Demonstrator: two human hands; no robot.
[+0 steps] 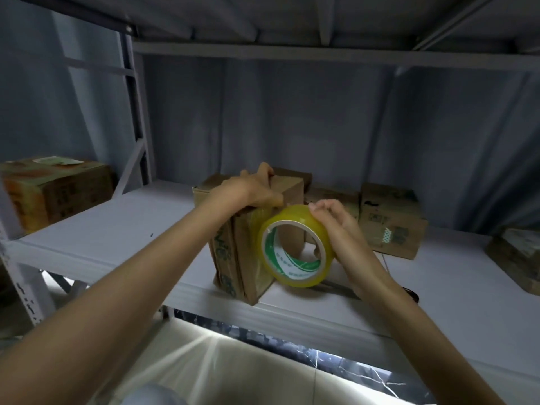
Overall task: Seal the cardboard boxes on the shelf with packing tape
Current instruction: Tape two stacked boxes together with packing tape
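Right hand (336, 226) partly hidden behind tape roll (295, 247).

Pale tiled floor (233, 372) shows below a dark strip (292, 343).

Tape roll (296, 247) before front box (248, 252), perhaps touching, on shelf (117, 229)

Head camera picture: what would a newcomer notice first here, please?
First the roll of yellow packing tape, held by the right hand at the front of the grey shelf. Beside it, the left hand grips the top of a small cardboard box. More boxes stand behind.
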